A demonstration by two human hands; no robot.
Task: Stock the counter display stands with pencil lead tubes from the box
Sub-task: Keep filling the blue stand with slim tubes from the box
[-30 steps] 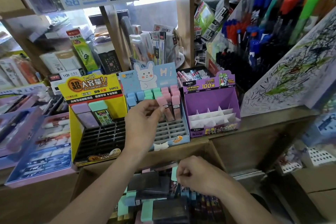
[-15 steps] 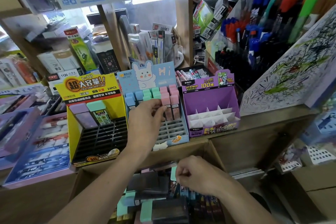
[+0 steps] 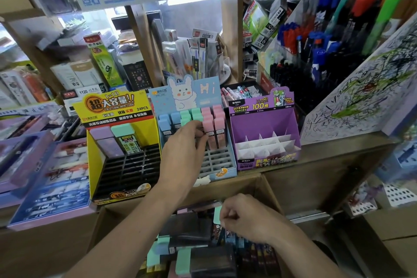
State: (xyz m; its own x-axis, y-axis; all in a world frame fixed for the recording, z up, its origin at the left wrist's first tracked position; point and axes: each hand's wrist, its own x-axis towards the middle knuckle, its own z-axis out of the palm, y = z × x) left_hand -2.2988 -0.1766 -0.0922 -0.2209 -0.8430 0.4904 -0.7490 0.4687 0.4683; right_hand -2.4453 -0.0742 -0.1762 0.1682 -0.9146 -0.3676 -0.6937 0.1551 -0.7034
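At the near edge, below the table, an open cardboard box (image 3: 108, 221) holds loose lead tubes (image 3: 203, 257), dark bodies with mint caps, lying flat and jumbled. Right hand (image 3: 246, 221) down in the box, fingers curled, tips pinching the top of a mint-capped tube (image 3: 217, 214) that stands up from the pile. Left hand (image 3: 187, 144) reaches forward over the table (image 3: 327, 165), back of hand up, fingers bent round a pink tube (image 3: 208, 133) in the front occupied row of the blue stand (image 3: 194, 95); thumb hidden, so the grip is seen from the finger side only. Blue stand has a rabbit card on its back; tubes stand upright in it by colour, blue to the left, mint in the middle, pink to the right, with open grid cells in front. Just beside it on the left, a yellow stand (image 3: 112, 106) with a black grid, three tubes at its back, two lilac and one mint. On the right, touching the blue one, a purple stand (image 3: 264, 119) with white dividers. Farther right, a scribbled card (image 3: 361, 97) leans below a pen rack (image 3: 316, 52). Behind all, wooden shelves (image 3: 230, 29) packed with boxed stationery.
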